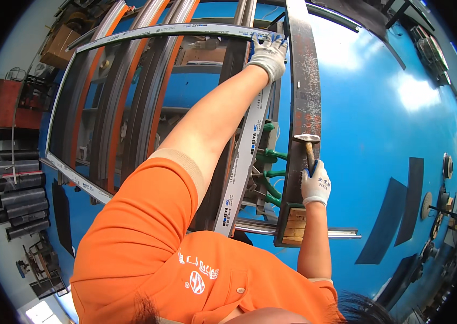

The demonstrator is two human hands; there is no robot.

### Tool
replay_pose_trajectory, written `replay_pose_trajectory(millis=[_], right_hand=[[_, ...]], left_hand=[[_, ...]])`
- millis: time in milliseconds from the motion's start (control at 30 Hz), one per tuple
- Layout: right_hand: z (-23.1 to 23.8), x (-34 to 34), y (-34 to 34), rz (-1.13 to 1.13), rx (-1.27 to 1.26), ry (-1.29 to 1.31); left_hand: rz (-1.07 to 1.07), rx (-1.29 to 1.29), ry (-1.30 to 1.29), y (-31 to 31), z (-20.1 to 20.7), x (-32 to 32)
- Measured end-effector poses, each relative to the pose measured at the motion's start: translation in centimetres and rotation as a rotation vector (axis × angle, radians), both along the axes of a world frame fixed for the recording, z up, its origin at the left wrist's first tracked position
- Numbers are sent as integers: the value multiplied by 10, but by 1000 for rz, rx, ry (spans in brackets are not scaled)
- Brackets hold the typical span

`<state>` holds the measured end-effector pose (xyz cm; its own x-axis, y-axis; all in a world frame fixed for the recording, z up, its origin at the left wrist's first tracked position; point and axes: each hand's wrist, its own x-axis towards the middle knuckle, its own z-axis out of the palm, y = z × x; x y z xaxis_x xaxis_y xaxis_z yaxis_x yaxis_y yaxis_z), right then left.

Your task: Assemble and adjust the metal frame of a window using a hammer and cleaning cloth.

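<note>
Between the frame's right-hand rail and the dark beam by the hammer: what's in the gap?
Head view: green curved handles, plus a silver bar crossing lower down, between frame rail and beam.

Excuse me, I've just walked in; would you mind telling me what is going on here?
A person in an orange shirt is working at a white-faced rectangular frame that lies across orange-edged rails. The gloved left hand is on the frame's far right corner. The gloved right hand grips a hammer, its head over the long dark beam beside the frame; whether it touches the beam is hard to tell.
</note>
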<state>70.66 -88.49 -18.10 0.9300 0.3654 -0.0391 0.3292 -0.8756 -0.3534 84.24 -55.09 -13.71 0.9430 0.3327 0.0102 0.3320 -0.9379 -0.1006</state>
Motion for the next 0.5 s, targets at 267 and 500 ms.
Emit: replay_pose_trajectory(millis=[267, 500], right_hand=[[17, 19, 17, -156, 349, 353], [93, 117, 141, -29, 803, 444]], left_hand=[[-7, -73, -44, -4, 5, -22], [-10, -94, -234, -52, -5, -74]])
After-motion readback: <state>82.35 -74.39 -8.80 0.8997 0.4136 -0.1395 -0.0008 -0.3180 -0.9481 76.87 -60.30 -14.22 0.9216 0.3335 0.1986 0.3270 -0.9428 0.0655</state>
